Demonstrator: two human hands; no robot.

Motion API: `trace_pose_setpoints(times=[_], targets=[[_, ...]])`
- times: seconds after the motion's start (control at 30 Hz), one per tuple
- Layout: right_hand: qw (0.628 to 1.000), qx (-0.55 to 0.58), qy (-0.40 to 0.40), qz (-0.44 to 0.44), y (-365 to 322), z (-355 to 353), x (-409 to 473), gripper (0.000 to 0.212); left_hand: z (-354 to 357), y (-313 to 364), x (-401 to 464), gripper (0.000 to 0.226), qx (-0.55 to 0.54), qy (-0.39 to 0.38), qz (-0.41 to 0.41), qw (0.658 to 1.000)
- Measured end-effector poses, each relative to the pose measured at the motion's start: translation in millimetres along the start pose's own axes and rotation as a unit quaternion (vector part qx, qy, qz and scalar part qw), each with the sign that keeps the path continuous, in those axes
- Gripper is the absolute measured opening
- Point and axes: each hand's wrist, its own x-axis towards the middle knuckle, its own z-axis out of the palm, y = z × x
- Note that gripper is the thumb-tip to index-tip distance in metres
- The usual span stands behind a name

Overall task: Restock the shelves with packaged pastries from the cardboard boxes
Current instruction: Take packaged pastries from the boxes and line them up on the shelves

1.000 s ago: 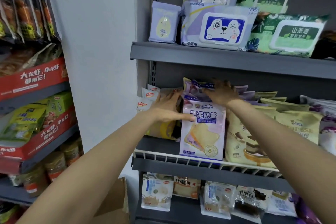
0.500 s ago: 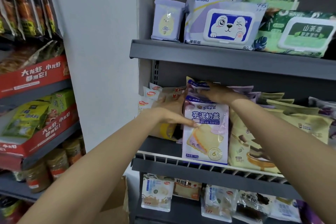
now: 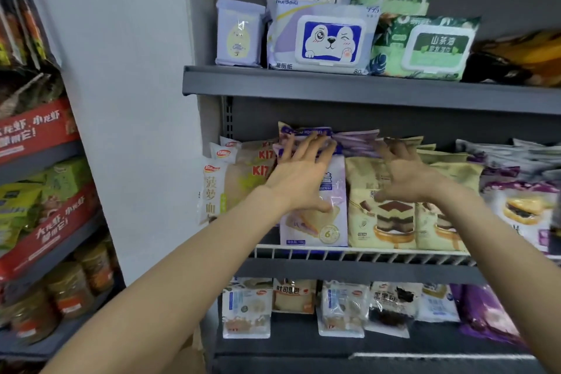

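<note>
Far left: red snack cartons on side rack. Middle shelf, left end: pineapple bread packs. Left hand flat, fingers spread, pressing front of purple taro pastry pack upright behind wire rail. Just right: tiramisu pastry packs; right hand fingers spread over their tops, blurred, contact unclear. Upper shelf: wet-wipe packs.

Premises: a retail shop — a small grocery aisle; grey metal shelving in tiers carries packaged pastries behind a wire rail; wet-wipe packs above; jars and red display cartons on the adjoining rack.
</note>
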Motion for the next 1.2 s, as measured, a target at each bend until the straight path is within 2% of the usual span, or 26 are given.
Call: trace_pose_setpoints(times=[0.07,0.13,0.33,0.5,0.67,0.83,0.93,1.03,1.13,1.2], targets=[[0.994,-0.09,-0.053,0.005,7,12,-9,0.129,4,6,4,0.133,0.04,-0.046,-0.008,0.998],[0.991,-0.131,-0.027,-0.019,8,31,-10,0.14,10,9,8,0.141,0.069,-0.08,-0.016,0.994],[0.982,-0.154,0.096,-0.054,7,58,2,0.133,16,17,13,0.141,0.1,-0.095,-0.052,0.989],[0.976,-0.15,0.141,-0.07,8,70,13,0.124,19,21,14,0.133,0.127,-0.08,-0.055,0.987],[0.969,-0.171,0.164,-0.073,7,75,5,0.119,16,21,11,0.136,0.11,-0.08,-0.049,0.99],[0.986,-0.106,0.092,-0.088,18,63,3,0.13,7,24,6,0.133,0.107,-0.068,-0.056,0.99],[0.989,-0.03,0.11,-0.091,27,49,7,0.116,2,32,11,0.124,0.1,-0.04,-0.047,0.993],[0.992,0.035,0.115,-0.037,40,29,20,0.089,-4,45,26,0.111,0.107,-0.034,-0.014,0.994],[0.995,0.017,0.088,0.033,59,16,45,0.059,-12,57,53,0.104,0.106,-0.077,0.009,0.991],[0.998,-0.017,0.05,0.042,66,14,63,0.05,-13,63,69,0.109,0.113,-0.119,-0.001,0.986]])
